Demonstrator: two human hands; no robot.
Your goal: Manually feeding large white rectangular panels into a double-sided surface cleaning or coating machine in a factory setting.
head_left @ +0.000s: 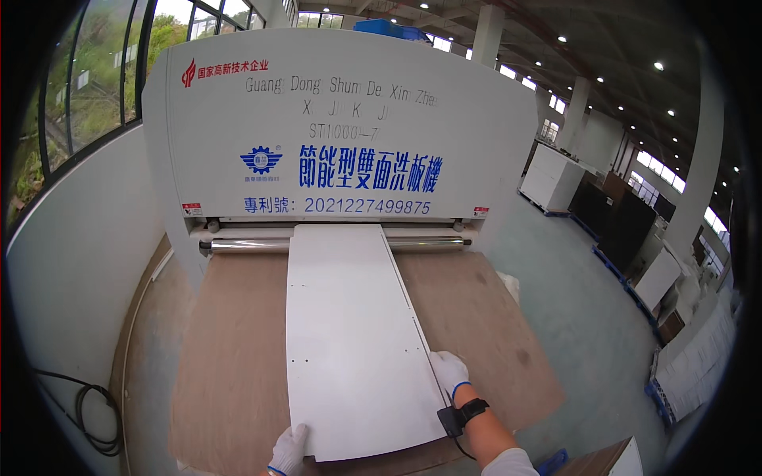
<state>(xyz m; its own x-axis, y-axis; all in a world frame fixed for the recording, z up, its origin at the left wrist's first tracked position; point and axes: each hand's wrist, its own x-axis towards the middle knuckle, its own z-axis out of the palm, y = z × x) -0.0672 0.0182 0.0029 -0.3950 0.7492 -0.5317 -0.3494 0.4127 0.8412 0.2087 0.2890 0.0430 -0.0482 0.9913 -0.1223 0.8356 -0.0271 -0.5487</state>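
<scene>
- Two gloved hands met one long white panel (353, 341) that lay flat on a brown board table (230, 357) before a large white machine (341, 127).
- Left hand (289, 449): white work glove, set at the panel's near edge towards its left corner; the fingers lay against the edge, and whether they curled beneath it could not be told.
- Right hand (449, 371): white glove with a blue cuff, resting on the panel's right long edge near the near end, fingers bent over that edge in a light hold rather than a closed fist. A black strap with a small device (464, 414) sat on the wrist.
- Position of the panel: its far short end lay at the machine's mouth, over a bright metal roller (246, 245) that ran across the opening; its near end slightly overhung the table's front edge.
- Orientation: the long axis ran straight away from the person towards the roller, short edges parallel to it.
- Handling, as judged: a thin, stiff sheet with a smooth coated face, likely slippery on the table and moderately heavy for its size; small drilled holes (413, 312) showed near the edges. The long edges near the near corners appeared the best places to take hold, with the sheet kept flat to avoid flexing or scratching.
- Surroundings: a dark cable coil (97, 416) on the floor at left; stacked white boards (552, 176) well apart at right.
</scene>
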